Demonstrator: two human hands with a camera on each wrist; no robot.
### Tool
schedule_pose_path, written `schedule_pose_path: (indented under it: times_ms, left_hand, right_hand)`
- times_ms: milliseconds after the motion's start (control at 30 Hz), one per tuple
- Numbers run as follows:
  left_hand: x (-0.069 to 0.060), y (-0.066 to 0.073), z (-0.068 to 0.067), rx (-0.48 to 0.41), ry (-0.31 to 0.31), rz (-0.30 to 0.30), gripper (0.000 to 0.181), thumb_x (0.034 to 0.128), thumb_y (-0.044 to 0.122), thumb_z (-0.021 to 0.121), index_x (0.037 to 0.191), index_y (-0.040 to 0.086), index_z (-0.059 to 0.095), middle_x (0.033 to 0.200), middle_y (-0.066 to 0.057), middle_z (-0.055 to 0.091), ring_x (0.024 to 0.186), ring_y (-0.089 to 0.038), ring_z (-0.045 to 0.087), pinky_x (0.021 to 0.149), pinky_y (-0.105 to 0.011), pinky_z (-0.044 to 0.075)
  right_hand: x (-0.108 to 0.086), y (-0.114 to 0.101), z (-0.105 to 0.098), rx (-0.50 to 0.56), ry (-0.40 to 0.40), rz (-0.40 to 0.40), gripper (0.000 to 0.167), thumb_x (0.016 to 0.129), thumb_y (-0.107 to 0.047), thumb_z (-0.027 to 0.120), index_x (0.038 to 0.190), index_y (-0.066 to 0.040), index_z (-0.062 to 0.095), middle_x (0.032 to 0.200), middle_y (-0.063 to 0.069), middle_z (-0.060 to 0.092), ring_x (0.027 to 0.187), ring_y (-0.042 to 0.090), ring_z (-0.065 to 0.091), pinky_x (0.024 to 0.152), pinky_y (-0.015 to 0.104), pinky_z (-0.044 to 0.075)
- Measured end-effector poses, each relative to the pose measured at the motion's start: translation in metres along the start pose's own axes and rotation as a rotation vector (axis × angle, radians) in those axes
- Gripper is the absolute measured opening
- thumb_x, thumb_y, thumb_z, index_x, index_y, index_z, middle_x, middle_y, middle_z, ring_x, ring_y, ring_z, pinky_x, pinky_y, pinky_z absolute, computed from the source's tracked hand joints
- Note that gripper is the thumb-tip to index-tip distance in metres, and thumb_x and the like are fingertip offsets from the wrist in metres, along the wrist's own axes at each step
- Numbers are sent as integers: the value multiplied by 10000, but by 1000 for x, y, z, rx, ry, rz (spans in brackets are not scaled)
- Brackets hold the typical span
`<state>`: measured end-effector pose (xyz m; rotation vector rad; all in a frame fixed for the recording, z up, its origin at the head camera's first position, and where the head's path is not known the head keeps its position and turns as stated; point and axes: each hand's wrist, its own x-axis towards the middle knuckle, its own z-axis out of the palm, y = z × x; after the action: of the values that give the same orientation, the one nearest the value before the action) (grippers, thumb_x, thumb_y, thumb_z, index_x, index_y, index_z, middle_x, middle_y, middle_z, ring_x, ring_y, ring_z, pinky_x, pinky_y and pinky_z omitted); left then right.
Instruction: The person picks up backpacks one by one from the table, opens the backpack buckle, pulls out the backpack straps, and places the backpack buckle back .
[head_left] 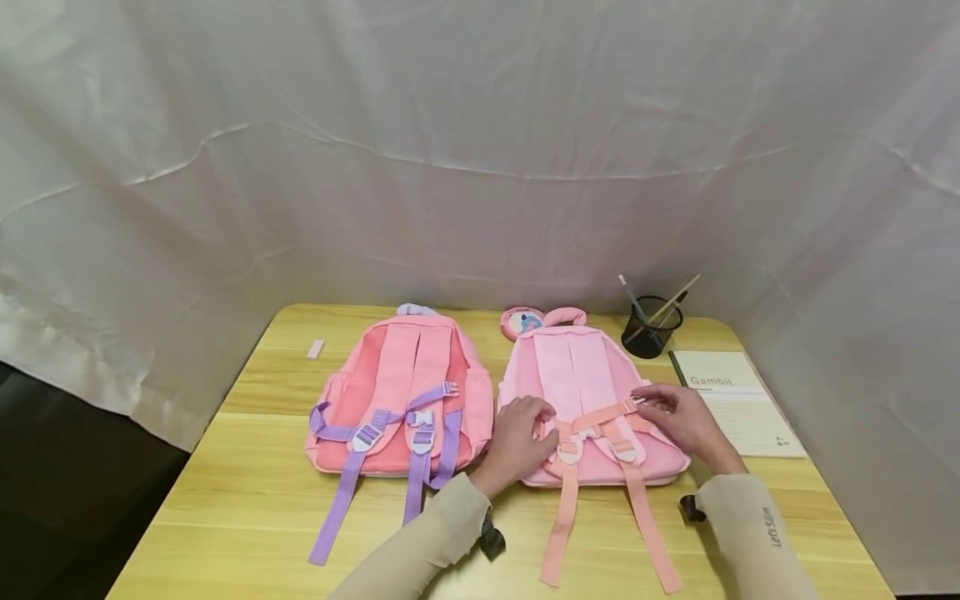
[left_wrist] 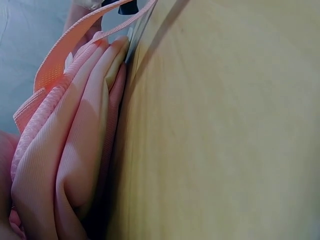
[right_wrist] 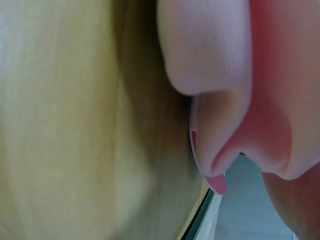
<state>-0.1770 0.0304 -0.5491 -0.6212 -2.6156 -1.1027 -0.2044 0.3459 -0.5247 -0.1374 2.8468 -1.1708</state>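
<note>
A light pink backpack (head_left: 573, 367) lies with its shoulder straps upward, an orange chest strap (head_left: 600, 415) running across them. On its right side my right hand (head_left: 678, 417) pinches the strap near its buckle (head_left: 630, 406). My left hand (head_left: 522, 442) is at the left edge of the backpack beside the orange webbing, fingers loosely bent, with a gap between index finger and thumb. The left wrist view shows the backpack's side (left_wrist: 75, 135) and a hanging orange strap (left_wrist: 55, 60). Pink fabric (right_wrist: 215, 50) fills the right wrist view's upper right; the fingertips are hidden there.
A coral backpack (head_left: 397, 358) with purple straps (head_left: 337, 508) lies on the left. Behind are a round plush charm (head_left: 520, 322) and a black mesh pen cup (head_left: 651, 337). A notebook (head_left: 738, 400) lies at right and a small pink block (head_left: 315, 349) at left on the table (head_left: 247, 500).
</note>
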Motion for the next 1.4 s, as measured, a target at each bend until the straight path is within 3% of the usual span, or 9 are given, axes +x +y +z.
schedule_pose_path:
  times_ms: [267, 800, 1000, 1400]
  left_hand:
    - [-1, 1, -3, -23, -11, -12, 218, 872, 259, 739, 1057, 153, 692, 939, 45, 650, 892, -112, 541, 903, -326, 450]
    - [0, -1, 1, -5, -3, -2, 213, 859, 262, 741, 1041, 167, 683, 936, 55, 653, 890, -106, 549, 894, -321, 448]
    - [1, -1, 1, -11, -2, -2, 209, 862, 262, 733, 1042, 170, 678, 937, 61, 647, 891, -105, 546, 893, -316, 443]
    - [1, 5, -6, -56, -14, -14, 248, 892, 253, 751, 1098, 143, 672, 972, 34, 646, 902, -110, 545, 861, -291, 445]
  right_hand:
    - [-1, 0, 2, -33, 6, -19, 311, 1003, -271, 702, 1261, -98, 715, 1159, 128, 710, 891, 180, 566, 731, 253, 484]
    - [-4, 2, 3, -15, 5, -27, 327, 1006, -296, 696, 1283, -123, 713, 1312, 140, 678, 974, 183, 559, 793, 221, 479]
    - [-3, 4, 2, -4, 10, -46, 335, 999, -301, 705, 1280, -119, 716, 1298, 139, 684, 949, 164, 556, 781, 222, 475]
    - [-6, 0, 1, -3, 15, -23, 361, 996, -312, 709, 1296, -111, 703, 1318, 148, 677, 984, 170, 570, 805, 213, 481]
